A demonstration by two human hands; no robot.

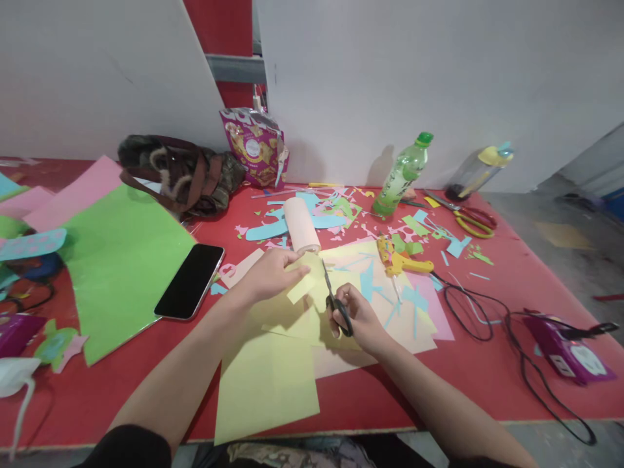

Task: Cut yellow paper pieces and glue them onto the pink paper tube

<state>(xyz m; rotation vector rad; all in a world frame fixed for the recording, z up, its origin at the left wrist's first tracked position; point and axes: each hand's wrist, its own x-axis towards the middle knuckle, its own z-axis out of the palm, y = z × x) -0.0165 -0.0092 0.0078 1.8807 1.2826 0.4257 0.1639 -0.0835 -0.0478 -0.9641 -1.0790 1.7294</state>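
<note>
My left hand pinches a small piece of pale yellow paper above the middle of the table. In my right hand is a pair of scissors with black handles, their blades pointing away from me beside the yellow paper's right edge. Whether the blades touch the paper I cannot tell. Larger yellow sheets lie under both hands. Just beyond my left fingers a pale pink paper tube rests on blue paper strips.
A yellow glue gun lies right of my hands, its cord running to a purple box. Farther back stand a green bottle and a snack bag. A phone lies on green paper at left. Red-handled scissors lie at right.
</note>
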